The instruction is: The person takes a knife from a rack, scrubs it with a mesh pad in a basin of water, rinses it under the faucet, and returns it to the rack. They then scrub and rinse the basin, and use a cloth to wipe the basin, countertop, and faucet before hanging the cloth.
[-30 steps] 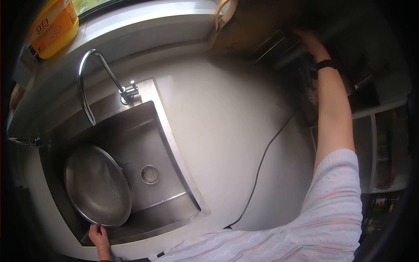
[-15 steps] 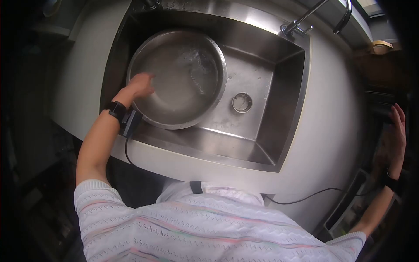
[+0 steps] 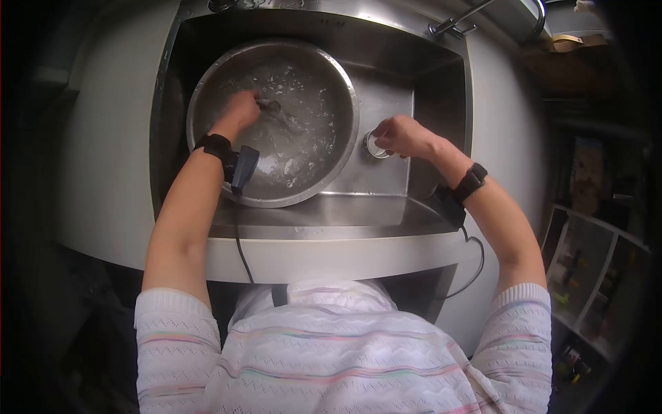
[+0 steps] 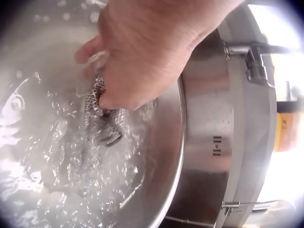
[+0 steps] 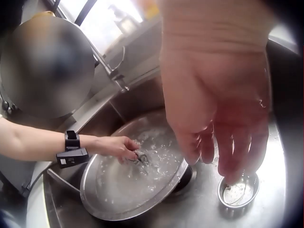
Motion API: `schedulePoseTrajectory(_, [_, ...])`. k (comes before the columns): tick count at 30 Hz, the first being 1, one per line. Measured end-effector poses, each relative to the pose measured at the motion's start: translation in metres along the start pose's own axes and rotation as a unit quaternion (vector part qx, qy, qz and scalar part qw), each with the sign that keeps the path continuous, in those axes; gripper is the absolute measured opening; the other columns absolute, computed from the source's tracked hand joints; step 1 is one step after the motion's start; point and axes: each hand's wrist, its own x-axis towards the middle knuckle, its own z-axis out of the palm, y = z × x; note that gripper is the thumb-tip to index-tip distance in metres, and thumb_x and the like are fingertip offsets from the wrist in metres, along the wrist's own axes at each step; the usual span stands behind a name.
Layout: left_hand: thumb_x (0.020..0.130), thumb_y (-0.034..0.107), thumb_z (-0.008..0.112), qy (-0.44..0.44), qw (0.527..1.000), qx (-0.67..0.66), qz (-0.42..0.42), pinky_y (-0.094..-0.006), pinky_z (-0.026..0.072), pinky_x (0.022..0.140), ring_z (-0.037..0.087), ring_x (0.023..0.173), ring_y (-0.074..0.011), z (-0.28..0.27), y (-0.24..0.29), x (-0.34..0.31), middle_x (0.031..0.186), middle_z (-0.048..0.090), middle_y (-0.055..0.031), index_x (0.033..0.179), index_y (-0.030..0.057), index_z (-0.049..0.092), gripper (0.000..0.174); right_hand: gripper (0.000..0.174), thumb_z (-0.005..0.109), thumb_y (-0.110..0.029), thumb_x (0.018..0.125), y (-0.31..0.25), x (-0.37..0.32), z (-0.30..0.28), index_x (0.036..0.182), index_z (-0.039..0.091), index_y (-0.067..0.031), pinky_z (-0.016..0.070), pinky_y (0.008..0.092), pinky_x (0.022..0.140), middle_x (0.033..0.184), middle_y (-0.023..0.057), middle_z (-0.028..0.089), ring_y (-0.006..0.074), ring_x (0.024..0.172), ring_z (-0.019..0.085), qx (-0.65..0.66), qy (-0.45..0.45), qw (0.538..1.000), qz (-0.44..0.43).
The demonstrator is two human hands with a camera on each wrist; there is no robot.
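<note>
A large steel basin (image 3: 331,165) full of bubbly water sits in the left part of the sink (image 3: 441,90). My left hand (image 3: 255,107) is down in the water and pinches a steel wool scourer (image 4: 97,95) against the basin's inside; the right wrist view shows this hand (image 5: 126,147) too. My right hand (image 3: 389,134) hovers over the drain strainer (image 5: 238,190) beside the basin. Its fingers (image 5: 228,166) hang loosely curled, their tips at the strainer's rim, and hold nothing.
The faucet (image 3: 448,27) rises at the sink's far right corner. Pale counter (image 3: 103,138) runs on both sides of the sink. Cables (image 3: 238,241) trail from both wrist bands over the front edge. Shelves (image 3: 586,255) stand to the right.
My left hand went from the basin's near rim into the water and took hold of the scourer. My right hand swung in from the far right to the drain.
</note>
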Motion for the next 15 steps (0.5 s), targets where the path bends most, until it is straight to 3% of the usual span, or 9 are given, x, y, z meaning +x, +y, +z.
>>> schedulePoseTrajectory(2, [0.070,0.013,0.056,0.158,0.981,-0.014,-0.111,-0.0416,0.0450,0.081,0.056,0.096,-0.0361,0.008,-0.023,-0.002,0.101,0.060,-0.0203,0.103,0.0070,0.061,0.034,0.031,0.056,-0.017,0.080,-0.023,0.024,0.019,0.106,0.059,0.0006,0.0507,0.0288,0.061,0.078,0.0133,0.065,0.0171,0.065,0.063,0.126,0.058,0.986,-0.097])
schedulePoseTrajectory(3, [0.068,0.010,0.055,0.107,0.991,0.007,-0.079,-0.0405,0.0449,0.083,0.056,0.099,-0.0356,0.012,-0.016,-0.008,0.106,0.059,-0.0199,0.109,0.0079,0.058,0.041,0.035,0.057,-0.016,0.077,-0.048,0.024,0.024,0.109,0.057,-0.0013,0.0509,0.0311,0.068,0.085,0.0144,0.065,0.0207,0.073,0.064,0.185,0.060,0.977,-0.088])
schedulePoseTrajectory(5, [0.068,0.010,0.055,0.031,0.998,0.030,0.034,-0.0396,0.0449,0.085,0.056,0.098,-0.0347,0.014,-0.003,-0.016,0.102,0.060,-0.0195,0.112,0.0092,0.057,0.044,0.043,0.060,-0.017,0.075,-0.077,0.051,0.050,0.116,0.053,-0.0049,0.0489,0.0334,0.077,0.095,0.0153,0.064,0.0266,0.086,0.062,0.133,0.128,0.967,-0.174])
schedulePoseTrajectory(6, [0.068,0.010,0.055,0.035,0.998,0.031,0.030,-0.0396,0.0449,0.085,0.056,0.098,-0.0347,0.009,-0.002,-0.024,0.102,0.060,-0.0195,0.112,0.0092,0.057,0.044,0.049,0.061,-0.020,0.075,-0.090,0.068,0.062,0.121,0.049,-0.0075,0.0453,0.0355,0.086,0.104,0.0158,0.061,0.0321,0.098,0.057,0.047,0.147,0.966,-0.207])
schedulePoseTrajectory(8, [0.069,0.012,0.056,0.049,0.986,-0.148,0.058,-0.0385,0.0440,0.088,0.057,0.097,-0.0344,-0.007,-0.003,-0.045,0.099,0.061,-0.0190,0.113,0.0085,0.056,0.044,0.053,0.060,-0.020,0.074,-0.105,0.100,0.093,0.124,0.045,-0.0086,0.0448,0.0361,0.088,0.105,0.0161,0.060,0.0334,0.099,0.057,-0.065,0.196,0.945,-0.252])
schedulePoseTrajectory(11, [0.070,0.014,0.057,0.144,0.985,-0.092,0.000,-0.0396,0.0404,0.092,0.050,0.107,-0.0352,-0.030,-0.027,-0.071,0.112,0.055,-0.0188,0.118,0.0082,0.053,0.048,0.041,0.059,-0.018,0.074,-0.113,0.139,0.130,0.114,0.054,-0.0077,0.0451,0.0368,0.087,0.101,0.0169,0.061,0.0328,0.098,0.057,-0.246,0.099,0.934,-0.240])
schedulePoseTrajectory(12, [0.070,0.014,0.057,0.145,0.985,-0.089,0.000,-0.0396,0.0404,0.092,0.050,0.107,-0.0352,-0.034,-0.032,-0.083,0.112,0.055,-0.0188,0.118,0.0082,0.053,0.048,0.041,0.059,-0.018,0.074,-0.120,0.140,0.126,0.114,0.054,-0.0077,0.0451,0.0368,0.087,0.101,0.0169,0.061,0.0328,0.098,0.057,-0.245,0.100,0.934,-0.242])
schedulePoseTrajectory(14, [0.070,0.012,0.058,0.247,0.968,-0.024,-0.043,-0.0426,0.0351,0.098,0.039,0.118,-0.0374,-0.036,-0.040,-0.104,0.129,0.040,-0.0210,0.124,0.0063,0.047,0.055,0.027,0.057,-0.014,0.074,-0.122,0.134,0.109,0.099,0.062,-0.0065,0.0461,0.0374,0.084,0.098,0.0197,0.061,0.0325,0.098,0.057,-0.218,-0.049,0.953,-0.206])
schedulePoseTrajectory(15, [0.070,0.012,0.058,0.249,0.967,-0.025,-0.041,-0.0426,0.0351,0.098,0.039,0.118,-0.0374,-0.034,-0.045,-0.106,0.129,0.040,-0.0210,0.124,0.0063,0.047,0.055,0.022,0.057,-0.014,0.074,-0.113,0.142,0.100,0.094,0.064,-0.0054,0.0471,0.0378,0.082,0.095,0.0204,0.062,0.0331,0.095,0.058,-0.183,0.032,0.967,-0.172])
